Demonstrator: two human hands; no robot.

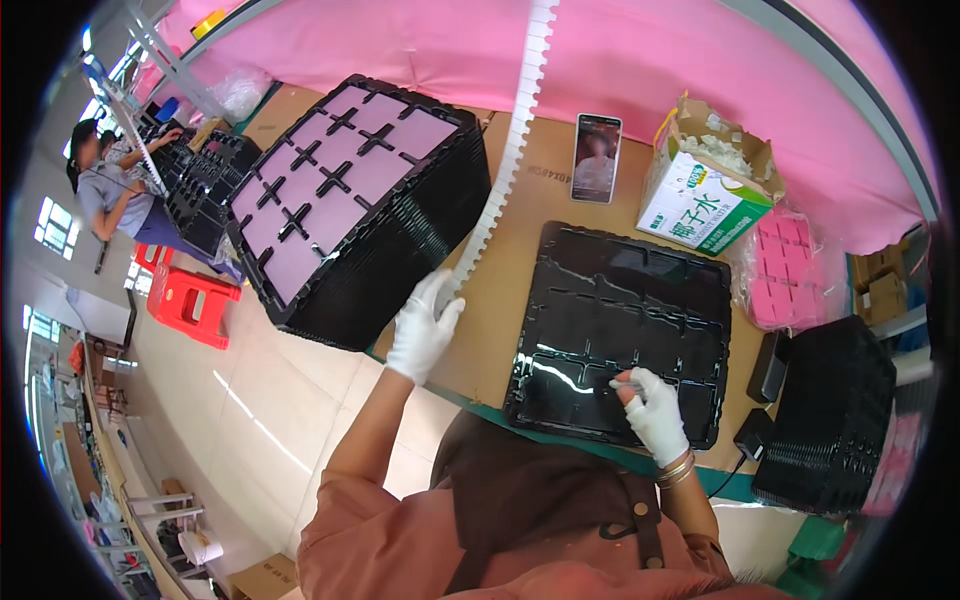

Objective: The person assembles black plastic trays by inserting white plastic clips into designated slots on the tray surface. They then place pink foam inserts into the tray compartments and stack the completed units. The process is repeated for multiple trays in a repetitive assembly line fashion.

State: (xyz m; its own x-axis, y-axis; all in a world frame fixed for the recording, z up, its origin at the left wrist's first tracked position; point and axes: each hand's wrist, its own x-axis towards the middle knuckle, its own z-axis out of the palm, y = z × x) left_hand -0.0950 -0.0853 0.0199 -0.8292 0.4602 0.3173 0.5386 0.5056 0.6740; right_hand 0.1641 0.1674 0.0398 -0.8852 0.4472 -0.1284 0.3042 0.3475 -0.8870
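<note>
White-gloved left hand [422, 328] gripping the lower end of a notched white strip [517, 130], right hand [655, 412] curled over a black tray [620, 325] on cardboard [488, 345], whether pinching anything I can't tell from here

1. From my remote station, I see pink fabric [420, 50] hanging behind the cardboard-covered workbench [490, 350].
2. I make out a pale tiled floor [280, 385], a bright streak of light [262, 429] slanting across it.
3. Two red plastic stools [180, 281] stand close together, left of the workbench.
4. At far left, I see bright windows [57, 228] in a grey wall [50, 175].
5. A metal frame [165, 515] stands at lower left.
</note>
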